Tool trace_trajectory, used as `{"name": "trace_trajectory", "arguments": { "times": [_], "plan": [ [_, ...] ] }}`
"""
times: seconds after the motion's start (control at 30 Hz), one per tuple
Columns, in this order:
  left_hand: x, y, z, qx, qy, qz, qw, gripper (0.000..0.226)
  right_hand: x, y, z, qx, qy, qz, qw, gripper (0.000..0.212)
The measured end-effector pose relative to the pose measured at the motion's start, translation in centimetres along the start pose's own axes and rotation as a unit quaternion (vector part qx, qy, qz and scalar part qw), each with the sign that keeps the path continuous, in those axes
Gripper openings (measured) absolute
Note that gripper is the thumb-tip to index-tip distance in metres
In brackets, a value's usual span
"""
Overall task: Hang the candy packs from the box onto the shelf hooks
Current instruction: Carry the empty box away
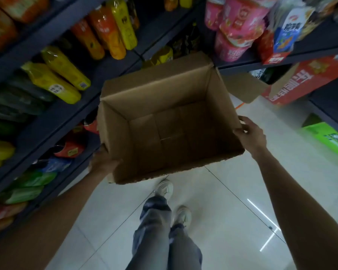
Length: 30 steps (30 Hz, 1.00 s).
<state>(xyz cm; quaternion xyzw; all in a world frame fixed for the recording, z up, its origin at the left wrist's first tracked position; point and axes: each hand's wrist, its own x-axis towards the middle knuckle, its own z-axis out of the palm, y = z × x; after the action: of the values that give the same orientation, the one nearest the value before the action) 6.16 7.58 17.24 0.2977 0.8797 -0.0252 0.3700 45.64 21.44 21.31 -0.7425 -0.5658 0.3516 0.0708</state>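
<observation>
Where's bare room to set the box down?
Bare floor tile between the feet and the green carton, also ahead beside the red carton. Left shelves are packed with packs. Both left hand and right hand grip the empty box.

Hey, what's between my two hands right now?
The open cardboard box, seen from the head view. The left hand holds its near-left corner, the right hand its right edge. No candy packs show inside.

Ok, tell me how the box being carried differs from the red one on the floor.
The brown box is plain, held up by the left hand and right hand, with nothing visible inside. The red box is printed, sits low by the right shelf, contents hidden. Both are cardboard with flaps open.
</observation>
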Motion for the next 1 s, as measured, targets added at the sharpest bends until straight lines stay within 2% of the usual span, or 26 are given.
{"name": "trace_trajectory", "arguments": {
  "times": [0.07, 0.13, 0.23, 0.43, 0.57, 0.73, 0.87, 1.0],
  "plan": [
    [3.0, 0.4, 2.2, -0.04, -0.031, 0.002, 0.999, 0.062, 3.4, 0.1, 1.3, -0.015, -0.005, -0.017, 1.0, 0.043],
    [4.1, 1.2, 4.5, -0.052, -0.002, 0.004, 0.999, 0.053, 6.3, 0.5, 2.7, -0.048, 0.002, -0.03, 0.998, 0.042],
    [4.7, 3.1, 7.7, -0.082, 0.033, -0.001, 0.996, 0.056, 9.5, 1.9, 5.0, -0.047, 0.037, -0.01, 0.998, 0.041],
    [7.0, 5.6, 12.7, -0.133, -0.005, -0.023, 0.991, 0.053, 12.5, 3.7, 8.6, -0.067, 0.079, 0.038, 0.994, 0.058],
    [7.4, 6.1, 13.5, -0.145, -0.008, -0.035, 0.989, 0.053, 11.7, 4.1, 10.8, 0.017, 0.096, 0.062, 0.993, 0.078],
    [7.3, 6.3, 13.7, -0.166, -0.016, -0.041, 0.985, 0.065, 11.1, 4.4, 11.4, 0.143, 0.14, 0.097, 0.975, 0.083],
    [5.5, 7.1, 14.4, -0.189, -0.014, -0.052, 0.98, 0.072, 8.1, 3.7, 13.5, 0.167, 0.077, 0.074, 0.98, 0.086],
    [3.3, 9.4, 16.2, -0.302, -0.043, -0.075, 0.949, 0.079, 4.3, 1.8, 17.0, 0.211, 0.021, 0.037, 0.977, 0.091]
  ]
}}
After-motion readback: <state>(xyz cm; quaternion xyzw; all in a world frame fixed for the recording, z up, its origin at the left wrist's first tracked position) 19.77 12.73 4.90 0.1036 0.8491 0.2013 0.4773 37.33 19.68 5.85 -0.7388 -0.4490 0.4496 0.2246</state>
